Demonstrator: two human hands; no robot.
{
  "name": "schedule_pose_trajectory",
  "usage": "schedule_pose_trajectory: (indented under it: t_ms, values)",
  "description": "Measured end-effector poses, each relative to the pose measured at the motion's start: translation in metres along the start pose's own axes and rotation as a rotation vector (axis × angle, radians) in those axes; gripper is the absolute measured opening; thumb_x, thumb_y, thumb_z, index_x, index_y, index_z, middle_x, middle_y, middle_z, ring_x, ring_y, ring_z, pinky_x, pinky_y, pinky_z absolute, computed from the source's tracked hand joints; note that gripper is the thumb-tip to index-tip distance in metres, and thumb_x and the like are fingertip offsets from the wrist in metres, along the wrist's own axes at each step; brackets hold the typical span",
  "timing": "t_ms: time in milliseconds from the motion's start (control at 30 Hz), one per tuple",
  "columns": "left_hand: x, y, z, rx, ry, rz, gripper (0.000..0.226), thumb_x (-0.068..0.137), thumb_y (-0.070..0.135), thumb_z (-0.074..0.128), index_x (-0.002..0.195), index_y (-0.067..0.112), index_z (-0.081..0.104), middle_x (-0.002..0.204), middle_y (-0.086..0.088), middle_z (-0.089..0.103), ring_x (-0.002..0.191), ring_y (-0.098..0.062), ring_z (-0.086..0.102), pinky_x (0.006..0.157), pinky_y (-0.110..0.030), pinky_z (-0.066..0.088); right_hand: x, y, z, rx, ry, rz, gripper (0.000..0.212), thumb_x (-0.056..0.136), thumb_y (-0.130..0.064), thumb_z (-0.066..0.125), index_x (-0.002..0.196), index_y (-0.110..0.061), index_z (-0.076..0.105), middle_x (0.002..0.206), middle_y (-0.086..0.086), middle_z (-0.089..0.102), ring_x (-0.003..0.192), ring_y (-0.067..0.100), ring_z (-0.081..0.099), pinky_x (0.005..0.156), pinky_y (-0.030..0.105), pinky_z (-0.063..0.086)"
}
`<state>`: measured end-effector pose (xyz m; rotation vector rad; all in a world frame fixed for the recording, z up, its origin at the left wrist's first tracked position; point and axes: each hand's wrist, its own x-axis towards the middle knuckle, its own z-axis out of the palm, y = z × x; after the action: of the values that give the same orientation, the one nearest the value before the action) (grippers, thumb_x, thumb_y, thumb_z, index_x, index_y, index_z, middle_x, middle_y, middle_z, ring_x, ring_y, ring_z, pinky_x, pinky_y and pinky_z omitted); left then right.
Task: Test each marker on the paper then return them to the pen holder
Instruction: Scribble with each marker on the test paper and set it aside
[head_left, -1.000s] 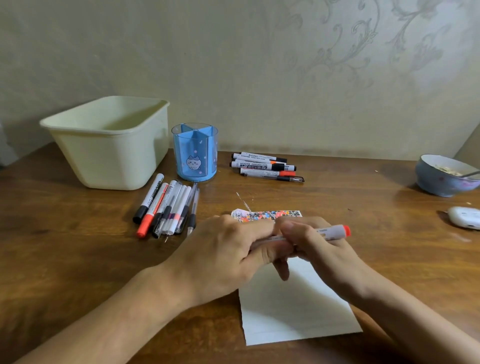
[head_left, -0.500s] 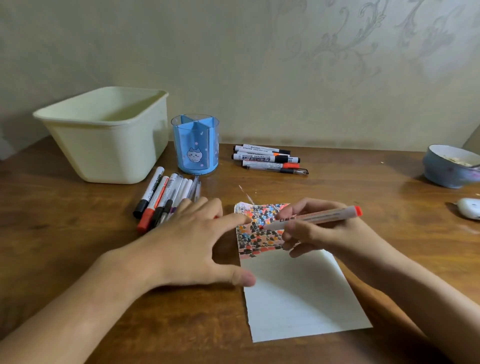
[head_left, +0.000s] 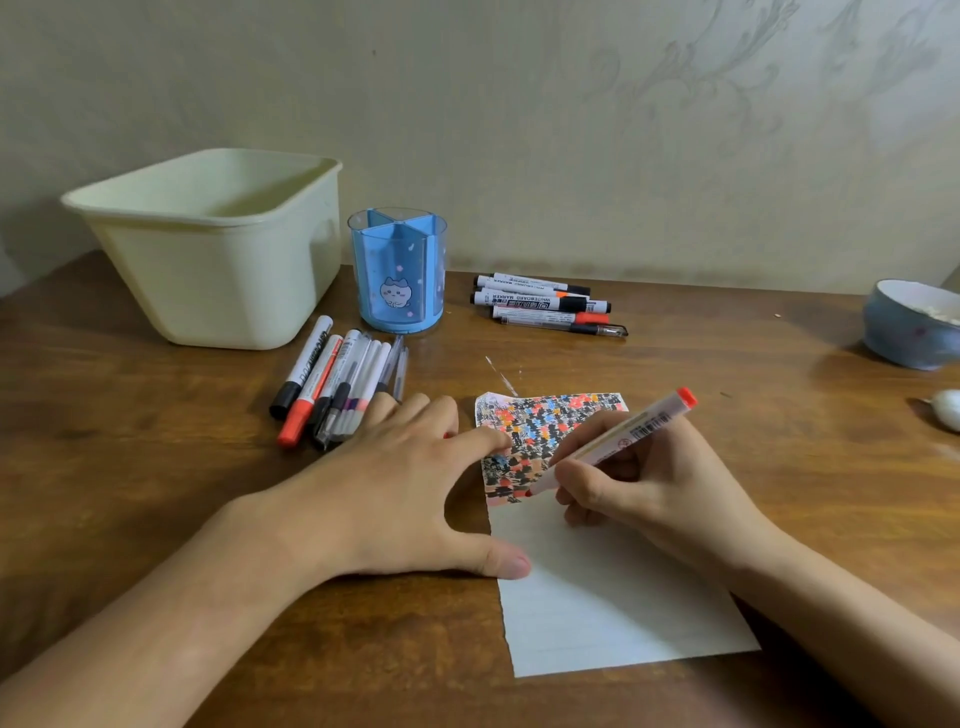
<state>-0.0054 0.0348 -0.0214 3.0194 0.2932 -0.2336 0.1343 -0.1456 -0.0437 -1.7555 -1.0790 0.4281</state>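
While the left hand (head_left: 395, 493) is lying flat with fingers spread, pressing down the white lined paper sheet (head_left: 597, 597) on the brown wooden table (head_left: 156, 493), the right hand (head_left: 639, 488) is gripping an orange-capped white marker (head_left: 618, 436), its tip touching the paper's scribbled patch. Farther back, the blue clear-walled pen holder (head_left: 397, 278) is standing between two marker clusters.

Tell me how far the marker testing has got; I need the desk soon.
Done: the top of the paper is covered with test marks. In hand: the right hand holds a red marker, tip on the paper, while the left hand steadies the sheet. Left: the pen holder looks empty, and two groups of markers lie on the table.
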Motion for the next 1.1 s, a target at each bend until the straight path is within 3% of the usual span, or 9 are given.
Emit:
schedule_pose_trajectory:
  t_ms: [633,1100]
  values:
    - [0.0008,-0.0016,0.0012,-0.019,-0.012,0.002,0.1,0.064,0.095,0.039,0.149,0.051,0.01,0.111,0.014,0.027,0.09,-0.006,0.013,0.091,-0.03,0.022,-0.0004,-0.0012,0.0021,-0.053,-0.018,0.002,0.002,0.088,-0.014,0.071,0.089,-0.013,0.07,0.079,0.002,0.075,0.067,0.02,0.074,0.062,0.027,0.059]
    - [0.0006,-0.0018,0.002,-0.023,-0.005,0.001,0.1,0.064,0.094,0.041,0.149,0.051,0.011,0.11,0.015,0.026,0.088,-0.006,0.011,0.089,-0.029,0.021,-0.0002,0.0006,0.0026,-0.121,0.019,-0.022,0.005,0.087,-0.01,0.069,0.084,-0.013,0.069,0.072,0.004,0.073,0.064,0.021,0.072,0.063,0.035,0.061]
